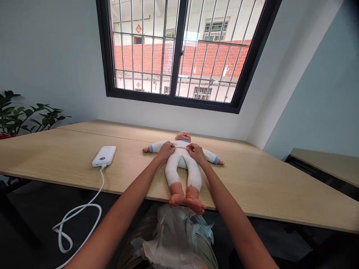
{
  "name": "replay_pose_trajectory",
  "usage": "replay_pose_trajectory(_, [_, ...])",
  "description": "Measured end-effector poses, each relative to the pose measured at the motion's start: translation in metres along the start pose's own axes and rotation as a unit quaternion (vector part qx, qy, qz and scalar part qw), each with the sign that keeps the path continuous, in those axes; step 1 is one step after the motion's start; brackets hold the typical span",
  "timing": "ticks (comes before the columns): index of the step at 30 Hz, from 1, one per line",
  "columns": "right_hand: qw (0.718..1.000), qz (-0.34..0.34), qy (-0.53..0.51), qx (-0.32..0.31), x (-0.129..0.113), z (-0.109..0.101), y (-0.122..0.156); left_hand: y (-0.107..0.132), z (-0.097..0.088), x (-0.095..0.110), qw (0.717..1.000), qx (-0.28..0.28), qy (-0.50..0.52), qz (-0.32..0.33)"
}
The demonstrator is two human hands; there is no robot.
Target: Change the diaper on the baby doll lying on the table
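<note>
A baby doll [182, 164] lies on its back on the pale wooden table [246, 179], dressed in a white suit with blue cuffs. Its bare feet reach over the table's near edge. My left hand [166, 150] presses on the suit at the doll's chest, fingers pinching the white cloth. My right hand [195, 154] sits at the other side of the chest, also pinching the cloth near the collar. Below the table edge, on my lap, lies a crumpled white nappy in clear plastic [174, 241].
A white power bank [104, 156] lies left of the doll, its white cable [81, 220] hanging over the table edge. A green potted plant [25, 116] stands far left. A barred window [179, 48] fills the wall behind. Another table [322, 164] stands at right.
</note>
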State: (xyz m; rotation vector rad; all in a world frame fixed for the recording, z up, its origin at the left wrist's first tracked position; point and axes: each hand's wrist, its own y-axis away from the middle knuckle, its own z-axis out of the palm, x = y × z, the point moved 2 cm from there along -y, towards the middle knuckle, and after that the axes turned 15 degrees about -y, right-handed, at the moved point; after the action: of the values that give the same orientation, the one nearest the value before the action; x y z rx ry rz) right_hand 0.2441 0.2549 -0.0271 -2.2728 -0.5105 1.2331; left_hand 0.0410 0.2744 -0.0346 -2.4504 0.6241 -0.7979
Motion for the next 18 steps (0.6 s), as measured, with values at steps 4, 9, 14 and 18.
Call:
replay_pose_trajectory(4, [1.000, 0.011, 0.021, 0.017, 0.002, -0.001, 0.001, 0.000, 0.003, -0.004, 1.000, 0.010, -0.011, 0.009])
replay_pose_trajectory(9, [0.999, 0.006, 0.038, 0.014, 0.007, 0.000, 0.001, -0.001, 0.007, -0.009, 1.000, 0.010, 0.003, 0.001])
replay_pose_trajectory(14, [0.999, 0.015, 0.021, 0.031, 0.015, -0.001, 0.000, -0.003, 0.012, -0.015, 0.999, 0.029, 0.029, -0.036])
replay_pose_trajectory(18, [0.997, 0.031, 0.004, 0.071, 0.020, -0.002, -0.003, -0.008, 0.015, -0.023, 0.993, 0.045, 0.060, -0.089])
